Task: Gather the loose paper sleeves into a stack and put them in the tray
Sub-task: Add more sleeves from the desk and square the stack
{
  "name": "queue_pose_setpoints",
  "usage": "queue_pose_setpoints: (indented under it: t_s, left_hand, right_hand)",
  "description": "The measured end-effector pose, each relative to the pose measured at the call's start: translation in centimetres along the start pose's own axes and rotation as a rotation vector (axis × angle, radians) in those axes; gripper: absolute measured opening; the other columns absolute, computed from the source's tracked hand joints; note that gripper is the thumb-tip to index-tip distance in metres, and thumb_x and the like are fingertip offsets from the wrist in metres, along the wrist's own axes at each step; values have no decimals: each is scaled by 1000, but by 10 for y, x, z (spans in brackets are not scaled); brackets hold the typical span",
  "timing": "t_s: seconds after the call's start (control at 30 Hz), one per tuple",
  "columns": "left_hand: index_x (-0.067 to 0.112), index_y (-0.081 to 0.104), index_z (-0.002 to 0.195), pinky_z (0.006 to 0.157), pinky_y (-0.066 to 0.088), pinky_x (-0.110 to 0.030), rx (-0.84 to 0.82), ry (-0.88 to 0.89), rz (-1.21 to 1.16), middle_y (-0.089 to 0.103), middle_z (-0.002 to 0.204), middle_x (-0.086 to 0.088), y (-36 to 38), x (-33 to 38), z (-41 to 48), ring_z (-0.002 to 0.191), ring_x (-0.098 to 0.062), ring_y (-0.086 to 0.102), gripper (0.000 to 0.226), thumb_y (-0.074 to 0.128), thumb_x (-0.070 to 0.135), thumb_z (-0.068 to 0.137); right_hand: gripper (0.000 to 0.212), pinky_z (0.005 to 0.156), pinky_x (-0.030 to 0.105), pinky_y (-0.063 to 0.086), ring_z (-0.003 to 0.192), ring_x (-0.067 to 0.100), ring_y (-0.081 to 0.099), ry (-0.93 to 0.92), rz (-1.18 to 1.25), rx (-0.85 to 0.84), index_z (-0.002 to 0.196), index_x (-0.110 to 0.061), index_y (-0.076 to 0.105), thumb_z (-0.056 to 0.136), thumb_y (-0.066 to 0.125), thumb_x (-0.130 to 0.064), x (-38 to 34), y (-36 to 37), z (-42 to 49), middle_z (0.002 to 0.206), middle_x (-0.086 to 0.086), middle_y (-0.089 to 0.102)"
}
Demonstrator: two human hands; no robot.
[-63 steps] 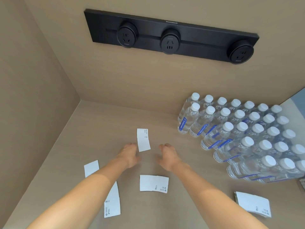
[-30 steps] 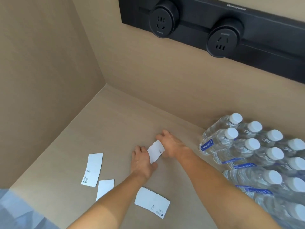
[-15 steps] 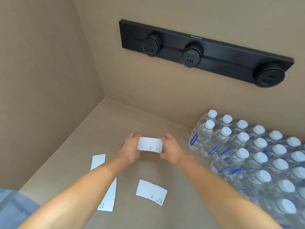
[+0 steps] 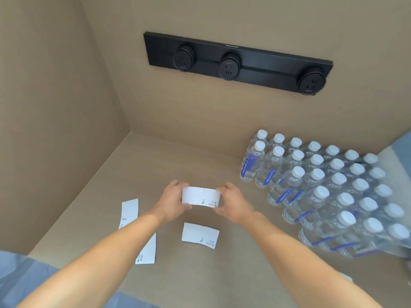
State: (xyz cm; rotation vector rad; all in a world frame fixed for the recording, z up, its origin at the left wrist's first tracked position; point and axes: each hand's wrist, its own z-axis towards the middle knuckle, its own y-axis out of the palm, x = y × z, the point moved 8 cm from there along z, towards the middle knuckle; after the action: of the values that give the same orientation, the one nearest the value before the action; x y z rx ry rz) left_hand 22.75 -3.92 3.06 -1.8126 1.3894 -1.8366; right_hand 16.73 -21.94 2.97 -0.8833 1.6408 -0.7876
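Paper sleeves, white, four in sight in the head view. One held sleeve is off the counter, lifted flat between both hands near scene centre, its small printed marks at the lower right corner.

Left hand pinches the left short edge of the held sleeve; fingers curled over the top edge, thumb beneath. Right hand pinches the right short edge the same way. Both grips closed on that one sleeve.

Second sleeve lies flat on the counter just near of the held one, between the two forearms, print at its lower right. Third sleeve lies to the left, long side running near to far, its near end hidden behind the left forearm. Fourth sleeve lies nearer, also partly under that forearm; whether it touches the third cannot be told.

Counter is tan, set in a corner formed by tan walls at left and far side. Water bottles, clear with white caps and blue labels, stand in packed rows on the right of the counter, well apart from the sleeves. Black socket strip with three round outlets is fixed on the far wall. Tray not in sight
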Motion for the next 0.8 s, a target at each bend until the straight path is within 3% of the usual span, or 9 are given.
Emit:
queue_pose_setpoints:
  t_s: [0.23, 0.33, 0.43, 0.6, 0.8]
  left_hand:
    - [14, 49, 137, 88, 43, -22, -171, 117, 75, 41, 124, 6, 22, 1, -13, 91, -13, 59, 68, 79, 16, 76]
    - [14, 57, 125, 87, 45, -24, -239, 197, 152, 44, 113, 4, 41, -3, -22, 91, -13, 56, 52, 77, 24, 77]
    - [21, 59, 116, 85, 41, -24, -278, 237, 191, 40, 107, 8, 57, -12, -31, 102, -13, 49, 42, 73, 33, 78]
    - [24, 50, 132, 106, 40, -37, -312, 200, 246, 41, 123, 7, 68, -26, -34, 129, -17, 35, 56, 69, 34, 82]
    - [26, 49, 134, 106, 40, -37, -335, 132, 328, 42, 135, 7, 80, -50, -35, 135, -18, 29, 56, 68, 37, 82]
  right_hand:
    - [43, 85, 39, 52, 105, 20, 52, 157, 16, 34, 116, -18, 59, 76, 71, -28, 9, 13, -49, 112, -1, 45]
    - [42, 93, 42, 50, 111, 24, 52, 193, 25, 18, 117, -13, 59, 79, 71, -26, 12, 24, -67, 121, 4, 46]
    - [43, 95, 40, 48, 115, 24, 51, 223, 33, 2, 119, -13, 58, 80, 71, -25, 15, 34, -80, 127, 4, 46]
    - [42, 89, 34, 49, 114, 22, 52, 271, 57, -6, 119, -14, 58, 79, 70, -23, 18, 53, -84, 126, 1, 46]
    - [32, 81, 37, 53, 101, 24, 56, 302, 26, -53, 107, -16, 60, 77, 70, -24, 24, 83, -75, 115, 0, 48]
